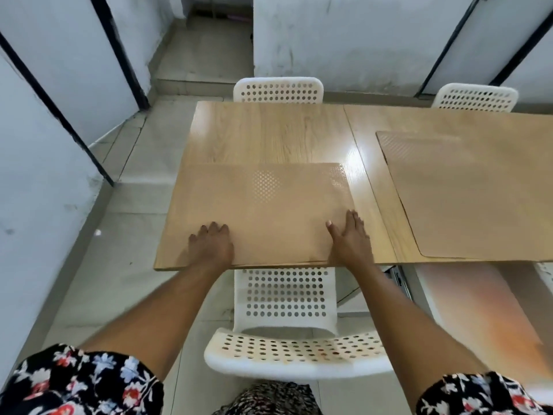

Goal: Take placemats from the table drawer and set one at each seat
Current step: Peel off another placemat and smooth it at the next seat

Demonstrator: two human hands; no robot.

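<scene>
A tan placemat (263, 205) with a fine dotted texture lies flat at the near left end of the wooden table (269, 130), in front of the near white chair (287, 298). My left hand (211, 245) rests palm down on its near left part, fingers spread. My right hand (350, 235) lies flat on its near right corner, fingers spread. A second tan placemat (472, 193) lies on the table's right section. No drawer shows.
Two white perforated chairs stand at the far side, one at the left (278, 90) and one at the right (475, 98). White walls with black frames enclose the room. Tiled floor (119, 280) runs left of the table.
</scene>
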